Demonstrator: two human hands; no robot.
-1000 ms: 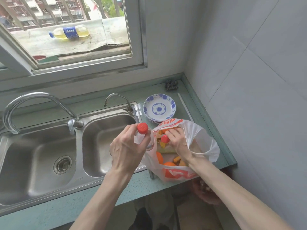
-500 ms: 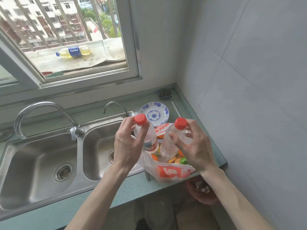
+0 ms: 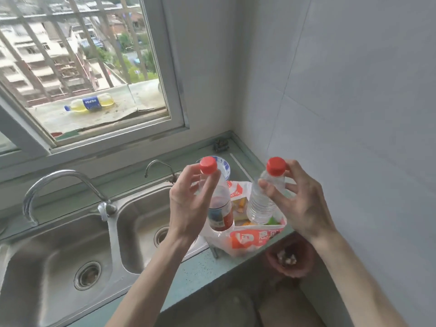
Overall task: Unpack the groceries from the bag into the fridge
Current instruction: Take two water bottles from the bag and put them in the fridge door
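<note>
Both water bottles now lifted clear above the plastic grocery bag [image 3: 247, 241] on the counter. Left hand [image 3: 188, 208] gripping the labelled bottle [image 3: 218, 204]; right hand [image 3: 299, 204] pinching the clear bottle [image 3: 262, 201] near its neck. A second ago, second bottle still inside the bag. Fruit, probably oranges, remaining below. Fridge out of view.

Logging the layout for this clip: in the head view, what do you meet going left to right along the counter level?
Large faucet → left sink drain → small faucet → left hand → labelled bottle → clear bottle → right hand.
</note>
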